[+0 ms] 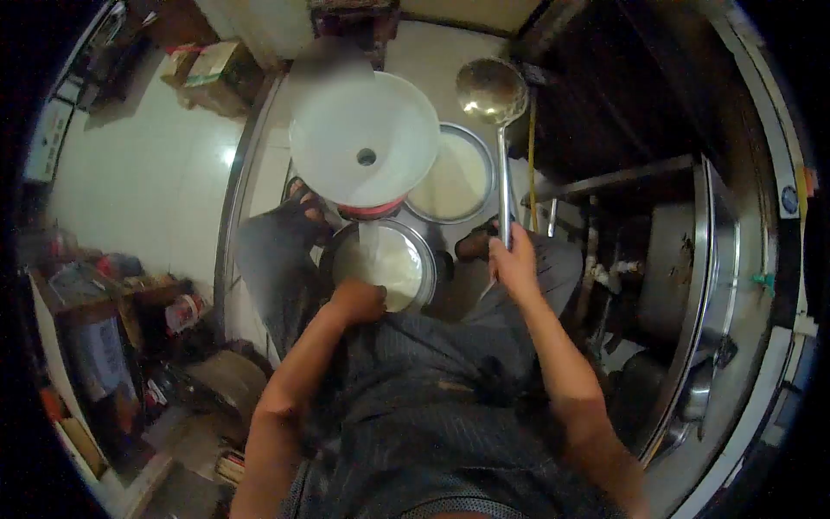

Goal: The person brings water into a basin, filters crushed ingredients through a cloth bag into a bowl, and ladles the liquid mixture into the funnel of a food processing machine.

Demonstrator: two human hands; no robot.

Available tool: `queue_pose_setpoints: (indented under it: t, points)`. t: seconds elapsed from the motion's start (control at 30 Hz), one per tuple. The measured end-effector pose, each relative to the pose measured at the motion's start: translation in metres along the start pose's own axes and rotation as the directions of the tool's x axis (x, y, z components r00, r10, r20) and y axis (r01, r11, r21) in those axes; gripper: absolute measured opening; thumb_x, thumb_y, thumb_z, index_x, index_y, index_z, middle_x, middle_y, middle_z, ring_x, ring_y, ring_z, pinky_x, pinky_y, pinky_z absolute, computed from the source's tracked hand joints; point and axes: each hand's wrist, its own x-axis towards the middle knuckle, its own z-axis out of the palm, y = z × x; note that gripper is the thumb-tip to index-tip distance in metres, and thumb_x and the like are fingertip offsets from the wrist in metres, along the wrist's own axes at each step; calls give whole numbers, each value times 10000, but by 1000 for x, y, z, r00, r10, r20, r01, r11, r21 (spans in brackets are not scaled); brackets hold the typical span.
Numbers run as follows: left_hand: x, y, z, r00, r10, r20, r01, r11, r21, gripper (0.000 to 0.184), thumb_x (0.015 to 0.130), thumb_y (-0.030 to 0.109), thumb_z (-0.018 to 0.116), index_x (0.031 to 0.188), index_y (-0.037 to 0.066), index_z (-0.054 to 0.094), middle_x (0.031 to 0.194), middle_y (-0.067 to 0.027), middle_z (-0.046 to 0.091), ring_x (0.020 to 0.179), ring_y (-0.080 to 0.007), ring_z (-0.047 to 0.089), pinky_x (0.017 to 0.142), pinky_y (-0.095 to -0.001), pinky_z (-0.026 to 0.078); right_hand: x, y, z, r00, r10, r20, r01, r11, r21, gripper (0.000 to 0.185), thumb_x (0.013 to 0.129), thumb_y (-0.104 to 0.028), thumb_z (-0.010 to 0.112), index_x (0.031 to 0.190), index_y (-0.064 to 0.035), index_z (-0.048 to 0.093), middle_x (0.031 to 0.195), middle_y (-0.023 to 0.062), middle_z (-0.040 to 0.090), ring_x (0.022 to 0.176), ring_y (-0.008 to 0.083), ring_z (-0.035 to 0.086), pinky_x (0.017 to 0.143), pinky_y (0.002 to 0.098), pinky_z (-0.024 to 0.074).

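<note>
My right hand point(515, 258) is wrapped round the long metal handle of a ladle point(491, 90), whose round bowl is raised at the far end. My left hand point(360, 301) is at the near rim of a metal pan point(406, 268) holding pale liquid; its fingers are too dark and hidden to read. A large white bowl-like vessel point(367, 121) with a dark round hole in its middle stands beyond that pan, above something red. To its right, a second round pan point(491, 177) holds pale liquid on the floor.
A cardboard box point(212, 76) lies at the upper left. On the left stands a cluttered wooden shelf point(78, 298). A metal-framed stand point(705, 259) with pipes is at the right. My feet rest beside the pans.
</note>
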Motion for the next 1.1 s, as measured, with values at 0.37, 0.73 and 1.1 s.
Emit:
queue_pose_setpoints:
  t: [0.37,0.73,1.1]
  points:
    - [4,9,-22,991,-100,90,109,990,-93,281,848,304,521,994,101,648,941,-192,671,871,-397,650,765,-492,511,169,179,43,932,136,-337,-342,642,-687,222,819,-139,579,1003,-19,618,991,203,674,958,368,663,830,468,534]
    - [17,0,-6,988,-92,128,105,989,-101,308,891,344,483,1072,135,619,950,-193,677,907,-389,649,794,-509,506,208,393,102,947,-122,296,297,682,-669,193,872,-199,513,924,-44,614,761,105,638,619,251,606,527,353,484]
    - [13,7,-18,991,-65,118,72,996,-58,307,883,347,498,1064,136,629,953,-177,679,891,-386,648,796,-500,499,134,311,108,907,-328,262,262,930,258,138,867,-166,529,750,-103,491,597,3,488,427,98,415,353,248,333]
